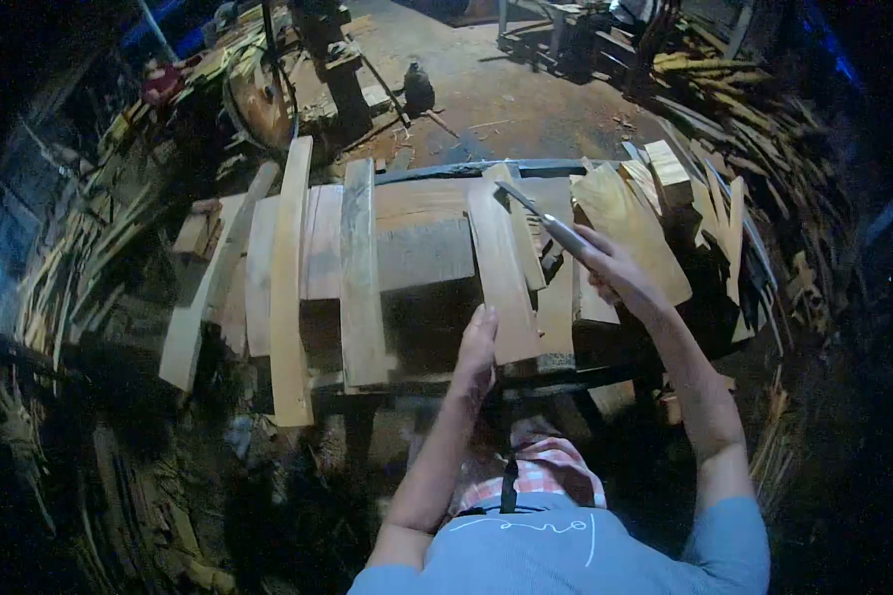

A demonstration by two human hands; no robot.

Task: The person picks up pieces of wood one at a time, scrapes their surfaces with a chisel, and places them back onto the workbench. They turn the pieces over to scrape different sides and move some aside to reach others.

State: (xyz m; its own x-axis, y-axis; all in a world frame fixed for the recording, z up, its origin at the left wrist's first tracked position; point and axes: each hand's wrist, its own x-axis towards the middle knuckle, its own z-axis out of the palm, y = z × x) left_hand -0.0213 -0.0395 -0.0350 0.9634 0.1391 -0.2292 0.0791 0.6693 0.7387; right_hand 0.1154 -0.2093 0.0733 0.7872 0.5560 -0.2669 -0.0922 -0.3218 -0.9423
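My left hand is closed on the near left edge of a pale wooden board, thumb up along the side. The board lies slanted over the workbench, its far end up by the back edge. In my right hand is a tool with a thick grey handle and a narrow dark blade. Its blade points to the far left and overlaps the board's far end in this view. A dark wood block sits left of the board. A broad yellowish slab lies beyond my right hand.
More boards lie across the bench to the left, among them a long pale plank and a grey-edged plank. A squared timber stands at the back right. Wood strips are piled right. A round saw-like disc stands far left.
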